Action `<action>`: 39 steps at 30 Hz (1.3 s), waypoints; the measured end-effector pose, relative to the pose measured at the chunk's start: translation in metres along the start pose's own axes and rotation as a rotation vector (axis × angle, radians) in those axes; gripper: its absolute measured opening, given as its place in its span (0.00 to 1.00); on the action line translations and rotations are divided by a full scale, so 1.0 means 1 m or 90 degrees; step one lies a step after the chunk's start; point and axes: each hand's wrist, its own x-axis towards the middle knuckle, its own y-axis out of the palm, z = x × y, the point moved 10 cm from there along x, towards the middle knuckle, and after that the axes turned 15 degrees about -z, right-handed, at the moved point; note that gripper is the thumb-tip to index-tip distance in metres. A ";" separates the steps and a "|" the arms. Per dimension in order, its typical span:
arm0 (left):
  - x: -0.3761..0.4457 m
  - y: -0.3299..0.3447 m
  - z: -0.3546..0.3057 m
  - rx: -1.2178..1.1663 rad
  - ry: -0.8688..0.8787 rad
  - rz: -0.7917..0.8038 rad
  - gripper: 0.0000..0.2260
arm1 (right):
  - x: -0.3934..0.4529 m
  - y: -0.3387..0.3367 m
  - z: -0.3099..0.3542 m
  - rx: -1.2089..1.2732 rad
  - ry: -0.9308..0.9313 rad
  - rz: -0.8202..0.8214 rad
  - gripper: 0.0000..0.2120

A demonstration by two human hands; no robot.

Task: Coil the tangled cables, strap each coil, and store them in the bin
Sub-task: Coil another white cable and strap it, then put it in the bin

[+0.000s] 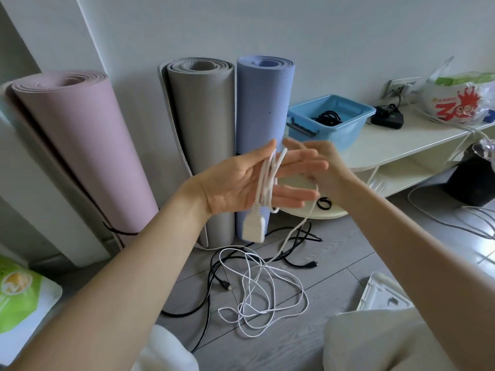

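Note:
My left hand [235, 183] is raised palm-up with its fingers straight, and several loops of a white cable [267, 178] are wound across those fingers. The cable's white plug [253, 228] dangles below the palm. Just behind, my right hand [329, 167] holds the strand that drops to a loose white tangle [267, 298] on the floor; its fingertips are blurred. A black cable [297, 236] lies tangled under the white one. The blue bin [348, 129] stands on a low shelf and holds a black coil [328, 117]. A black strap [324, 203] lies on the shelf edge.
Pink [80, 145], grey [203, 135] and blue [265, 103] rolled mats lean on the wall. The cream shelf [388, 145] also carries a black device [387, 119] and a plastic bag [460, 100]. A white lid [380, 293] lies on the floor at right, a green bag [18, 293] at left.

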 end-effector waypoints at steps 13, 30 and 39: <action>-0.008 -0.152 -0.008 0.066 0.117 -0.680 0.12 | -0.037 0.044 0.002 -0.294 -0.165 0.143 0.21; -0.016 -0.019 0.066 0.121 -0.277 0.116 0.25 | 0.021 -0.064 -0.002 0.010 -0.030 -0.286 0.22; 0.015 0.008 -0.010 -0.050 0.101 0.025 0.28 | -0.012 0.035 -0.075 -0.230 0.066 0.107 0.16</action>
